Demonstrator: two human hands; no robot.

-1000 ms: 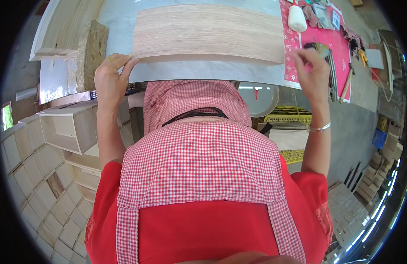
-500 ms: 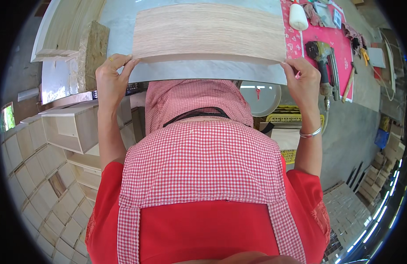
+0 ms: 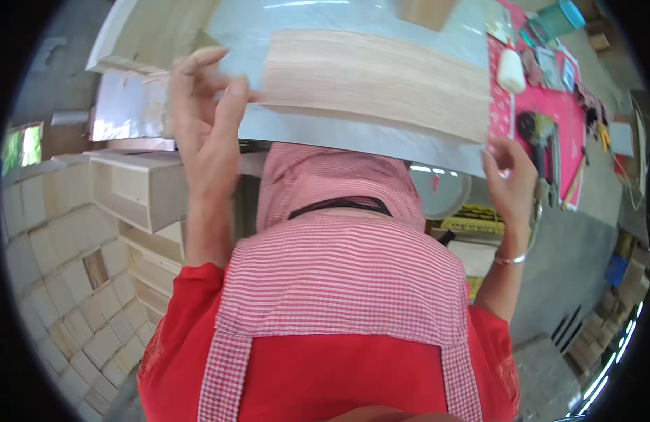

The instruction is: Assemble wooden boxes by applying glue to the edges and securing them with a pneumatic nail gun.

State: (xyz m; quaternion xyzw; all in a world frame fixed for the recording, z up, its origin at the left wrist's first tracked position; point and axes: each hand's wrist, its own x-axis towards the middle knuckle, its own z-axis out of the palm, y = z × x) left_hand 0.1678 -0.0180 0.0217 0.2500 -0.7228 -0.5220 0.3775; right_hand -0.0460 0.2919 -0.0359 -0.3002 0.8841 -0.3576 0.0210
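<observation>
A flat, pale wooden board (image 3: 374, 77) lies slantwise over the grey worktop (image 3: 311, 126), its near edge slightly lifted. My left hand (image 3: 209, 116), somewhat blurred, is at the board's left end. Its fingers are apart, and one fingertip reaches the board's near left corner without gripping it. At the near right corner, my right hand (image 3: 511, 172) pinches the board between thumb and fingers.
Beyond the board lies a brown wood piece (image 3: 427, 10). On the pink cloth at right are a white glue bottle (image 3: 510, 70), a teal jar (image 3: 557, 21) and a nail gun (image 3: 543, 133). Pale box units (image 3: 138, 190) stand at lower left.
My left hand has let go of the board's left corner and opened. The board now appears slanted and farther right in view. The brown block beside my left hand is gone from there.
</observation>
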